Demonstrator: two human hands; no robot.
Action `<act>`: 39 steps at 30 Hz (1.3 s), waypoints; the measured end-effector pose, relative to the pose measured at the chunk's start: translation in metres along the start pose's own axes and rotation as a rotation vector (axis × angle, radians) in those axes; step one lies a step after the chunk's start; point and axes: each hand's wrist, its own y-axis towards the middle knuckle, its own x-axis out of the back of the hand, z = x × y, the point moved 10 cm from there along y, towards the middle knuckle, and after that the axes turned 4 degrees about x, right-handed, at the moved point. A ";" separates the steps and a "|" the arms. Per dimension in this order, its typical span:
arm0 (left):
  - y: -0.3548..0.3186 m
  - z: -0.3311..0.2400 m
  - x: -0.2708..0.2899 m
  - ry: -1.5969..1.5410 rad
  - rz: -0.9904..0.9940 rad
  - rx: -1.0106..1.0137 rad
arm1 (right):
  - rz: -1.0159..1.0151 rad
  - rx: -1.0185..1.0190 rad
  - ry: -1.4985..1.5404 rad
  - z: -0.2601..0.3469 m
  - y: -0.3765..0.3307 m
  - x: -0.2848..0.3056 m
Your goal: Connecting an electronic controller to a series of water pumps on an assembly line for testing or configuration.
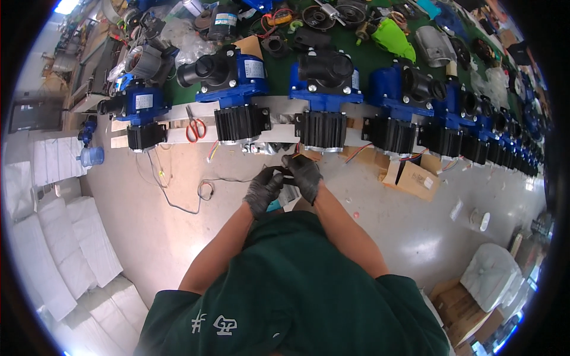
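In front of my body, close below the bench edge, both gloved hands come together. My left hand [265, 190] is closed on a thin dark cable [228, 180], which runs in from the left. Beside it, my right hand [304, 178] has its fingers bent and pressed together, and what they pinch is too small and dark to make out. Just above the hands stands a blue pump with a black finned motor [321, 131], short coloured wires hanging at its lower edge. Red-handled scissors [195, 129] lie left of it.
More blue pumps [390, 89] line the bench edge to the right, and others stand left. An open cardboard box [417, 179] sits below the bench at right. White wrapped blocks [59, 237] are stacked at left. The cable's loop [206, 190] hangs over the floor.
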 end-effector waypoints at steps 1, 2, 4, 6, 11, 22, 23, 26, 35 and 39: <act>-0.002 0.003 0.001 -0.012 0.001 0.048 | 0.035 -0.071 -0.021 0.008 -0.001 -0.006; -0.004 0.008 0.002 -0.024 0.004 0.096 | 0.068 -0.142 -0.044 0.015 -0.002 -0.012; -0.007 0.012 0.003 0.010 0.041 0.102 | 0.153 -0.373 0.022 0.059 -0.013 -0.027; -0.007 0.008 0.000 0.032 0.077 0.057 | 0.139 -0.631 0.198 0.059 -0.041 -0.021; -0.010 0.017 -0.024 0.150 0.154 0.088 | -0.089 -0.794 -0.034 -0.003 -0.096 0.110; 0.011 0.027 -0.080 0.194 0.208 0.069 | -0.353 -0.507 0.214 0.012 -0.060 0.158; 0.013 0.026 -0.084 0.194 0.214 0.053 | -0.308 -0.437 0.336 0.023 -0.063 0.153; 0.012 0.003 -0.102 0.363 0.242 -0.197 | -0.151 -0.086 -0.142 0.090 -0.065 0.154; 0.045 0.034 -0.118 0.379 0.317 0.062 | -0.231 -0.356 0.294 0.099 -0.085 0.148; 0.048 0.011 -0.140 0.472 0.355 -0.209 | -0.239 -0.334 0.553 0.092 -0.088 0.152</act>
